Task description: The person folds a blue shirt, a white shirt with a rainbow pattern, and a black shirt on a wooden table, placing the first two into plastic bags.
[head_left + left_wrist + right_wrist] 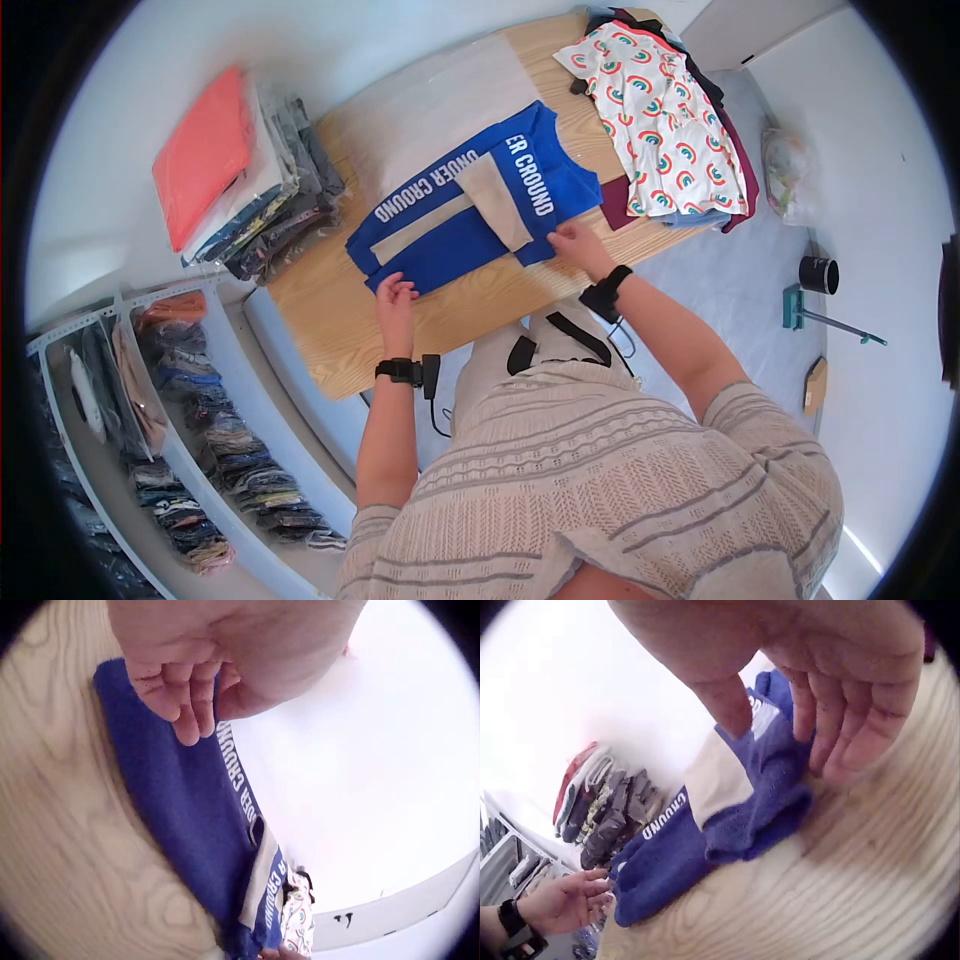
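Note:
A blue sweatshirt (450,235) with beige stripes and white lettering lies on the wooden table, long and narrow, one end folded over. At its left end, the fingers of my left hand (396,305) are loosely bent right at the edge. The left wrist view has this hand (217,667) over the blue fabric, hiding part of that end. My right hand (582,248) is by the folded end's near edge. In the right wrist view, thumb and fingers of this hand (802,667) stand apart, with blue cloth showing in the gap.
Bagged clothes (225,175) are piled at the table's left end. A white rainbow-print shirt (670,130) tops other garments at the right. Clear plastic (430,100) lies along the wooden table's (340,335) back edge. Shelves (215,400) of packed clothes stand at lower left.

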{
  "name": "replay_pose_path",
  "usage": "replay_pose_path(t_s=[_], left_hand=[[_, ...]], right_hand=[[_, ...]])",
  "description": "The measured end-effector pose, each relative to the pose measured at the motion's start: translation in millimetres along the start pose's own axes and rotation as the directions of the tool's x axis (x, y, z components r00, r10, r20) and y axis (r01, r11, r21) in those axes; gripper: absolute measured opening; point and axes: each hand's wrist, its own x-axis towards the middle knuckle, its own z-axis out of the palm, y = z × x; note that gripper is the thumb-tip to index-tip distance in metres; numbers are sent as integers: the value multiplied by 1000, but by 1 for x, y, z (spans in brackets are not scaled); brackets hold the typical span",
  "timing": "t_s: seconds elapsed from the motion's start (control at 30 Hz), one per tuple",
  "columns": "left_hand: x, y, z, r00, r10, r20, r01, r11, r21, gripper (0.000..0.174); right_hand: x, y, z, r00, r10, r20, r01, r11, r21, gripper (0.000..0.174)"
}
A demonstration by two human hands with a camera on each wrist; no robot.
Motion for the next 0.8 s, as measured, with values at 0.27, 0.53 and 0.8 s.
replay_pose_path(t_s=[0.27,0.53,0.8], left_hand=[[1,16,115,945,-241,219,236,971,48,33],[-1,46,154,931,-245,270,275,958,-77,37],[-12,83,114,956,-146,254,162,986,-42,46]], right_hand=[[23,-23,8,947,99,306,-62,990,-126,36],[30,-43,-55,893,-140,427,193,978,-84,22],[90,9,-83,892,-424,158,451,814,-365,31]])
